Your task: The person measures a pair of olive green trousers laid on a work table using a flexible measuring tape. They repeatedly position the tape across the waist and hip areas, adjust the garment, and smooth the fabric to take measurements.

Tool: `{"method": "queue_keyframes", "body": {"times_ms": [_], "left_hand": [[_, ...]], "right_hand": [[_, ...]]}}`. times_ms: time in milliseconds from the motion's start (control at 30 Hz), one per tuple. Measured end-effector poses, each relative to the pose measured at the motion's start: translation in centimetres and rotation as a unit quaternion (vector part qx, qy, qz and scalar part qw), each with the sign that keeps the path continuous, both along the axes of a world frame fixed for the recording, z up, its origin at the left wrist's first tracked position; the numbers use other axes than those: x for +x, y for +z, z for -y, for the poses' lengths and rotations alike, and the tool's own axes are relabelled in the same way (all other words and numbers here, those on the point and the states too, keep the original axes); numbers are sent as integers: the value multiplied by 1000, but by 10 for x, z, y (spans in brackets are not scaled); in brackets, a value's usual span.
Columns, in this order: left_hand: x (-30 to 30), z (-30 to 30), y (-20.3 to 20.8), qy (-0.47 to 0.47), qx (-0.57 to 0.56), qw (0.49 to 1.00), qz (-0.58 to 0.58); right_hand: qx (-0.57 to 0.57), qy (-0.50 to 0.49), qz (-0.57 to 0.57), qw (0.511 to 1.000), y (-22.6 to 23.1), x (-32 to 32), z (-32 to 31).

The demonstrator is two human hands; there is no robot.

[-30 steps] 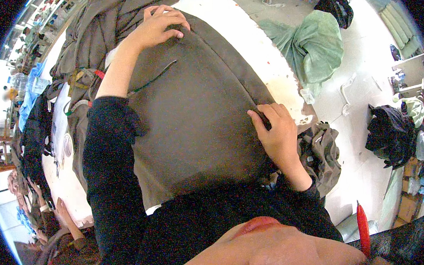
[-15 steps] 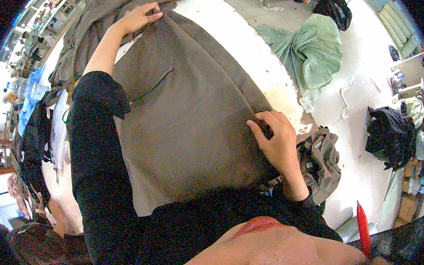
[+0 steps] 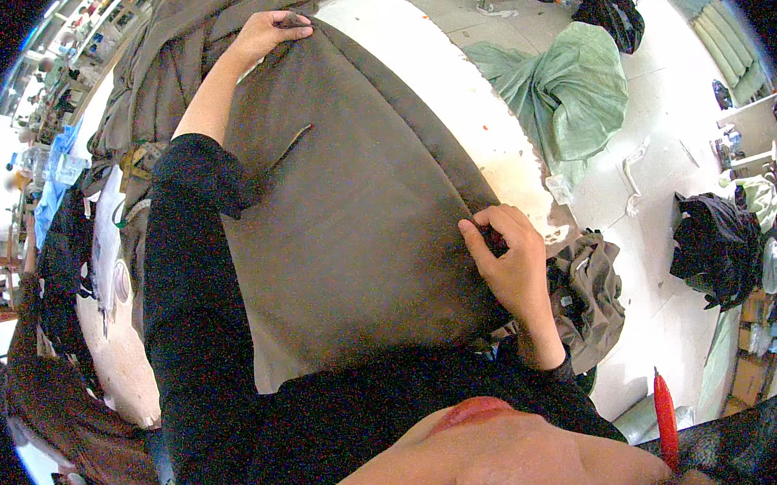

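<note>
A large piece of brown-grey fabric [image 3: 351,218] lies spread across the white tabletop [image 3: 431,71], with a fold line running down its right side. At the far end, my left hand [image 3: 269,35] pinches the fabric's folded edge between thumb and fingers. My right hand [image 3: 509,253] is nearer, at the right edge, its thumb and fingertips closed on the same fold. A short slit-like opening [image 3: 292,146] shows in the cloth near my left sleeve. My palms hide part of the edge.
More brown fabric [image 3: 164,69] is heaped at the far left, and a crumpled bunch [image 3: 592,301] hangs at the right. Green cloth sacking [image 3: 580,97] and a black bag [image 3: 716,249] lie on the floor at right. At lower left is a person in brown [image 3: 69,404].
My left hand has shifted slightly right, still pinching the edge, and the fabric's far end has moved with it. My right hand has barely moved. The person at left has changed posture.
</note>
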State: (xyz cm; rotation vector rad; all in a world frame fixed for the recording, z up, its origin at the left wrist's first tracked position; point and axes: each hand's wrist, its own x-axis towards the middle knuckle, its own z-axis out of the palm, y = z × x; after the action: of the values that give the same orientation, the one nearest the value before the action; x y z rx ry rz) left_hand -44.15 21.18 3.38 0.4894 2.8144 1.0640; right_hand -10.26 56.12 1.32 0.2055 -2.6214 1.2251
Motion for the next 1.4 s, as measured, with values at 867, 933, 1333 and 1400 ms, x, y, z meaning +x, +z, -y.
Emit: {"method": "queue_keyframes", "body": {"times_ms": [867, 933, 1333, 1400], "left_hand": [[-11, -6, -43, 24, -52, 982, -179], [-12, -6, -51, 30, -27, 977, -210], [-26, -2, -73, 87, 9, 973, -214], [-23, -3, -71, 87, 18, 973, -211]], "right_hand": [[-30, -67, 1, 997, 3, 5, -4], [12, -96, -21, 995, 2, 8, -2], [62, -154, -15, 986, 0, 4, 1], [86, -160, 1, 983, 4, 6, 2]]}}
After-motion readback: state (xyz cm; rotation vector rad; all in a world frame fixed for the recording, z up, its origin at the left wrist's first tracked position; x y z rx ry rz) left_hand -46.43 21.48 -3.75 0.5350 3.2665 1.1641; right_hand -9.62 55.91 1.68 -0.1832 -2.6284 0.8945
